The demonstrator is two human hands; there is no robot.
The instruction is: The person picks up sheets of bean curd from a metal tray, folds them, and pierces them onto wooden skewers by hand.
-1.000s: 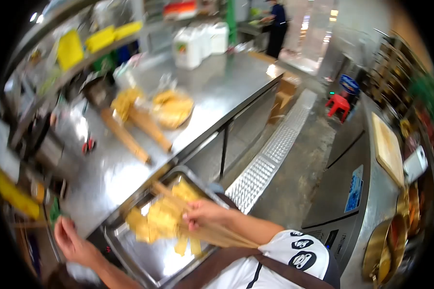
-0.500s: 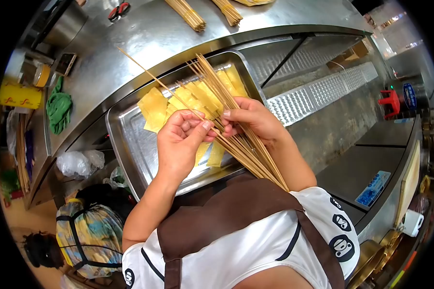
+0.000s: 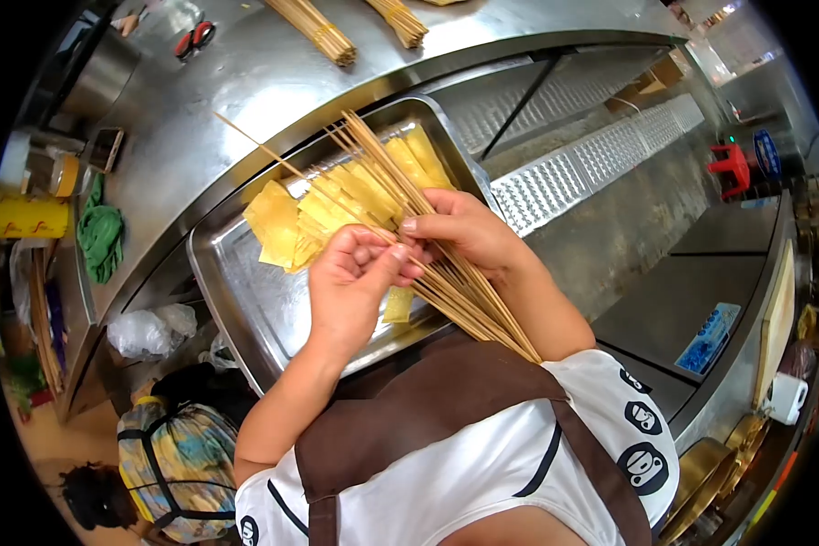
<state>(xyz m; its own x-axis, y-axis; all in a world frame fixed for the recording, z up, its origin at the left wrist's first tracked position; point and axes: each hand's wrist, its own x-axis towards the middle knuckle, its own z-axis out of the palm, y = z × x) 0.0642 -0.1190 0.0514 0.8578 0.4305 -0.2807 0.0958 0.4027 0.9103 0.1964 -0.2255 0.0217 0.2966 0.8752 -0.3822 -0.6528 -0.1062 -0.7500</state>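
My left hand [image 3: 350, 296] pinches a thin wooden skewer [image 3: 273, 156] between thumb and fingers, its tip pointing up and left. My right hand [image 3: 469, 232] is wrapped round a bundle of long wooden skewers [image 3: 387, 166] that runs down toward the brown apron. The hands are close together, fingertips almost touching. Beneath them lies a metal tray [image 3: 211, 273] holding flat yellow sheets [image 3: 273, 214] in overlapping pieces; some are hidden behind my hands and the skewers.
On the steel counter [image 3: 237, 73] lie two tied skewer bundles [image 3: 314, 32], red-handled scissors [image 3: 196, 39], a phone [image 3: 106, 149] and a green cloth [image 3: 100, 238]. Another person [image 3: 187, 455] is low at the left. A red stool [image 3: 728, 169] stands at the right.
Since the first frame, my left hand has come from the tray's left side to my right hand and taken a skewer. The view has tilted down. Over the last half second, the hands barely moved.
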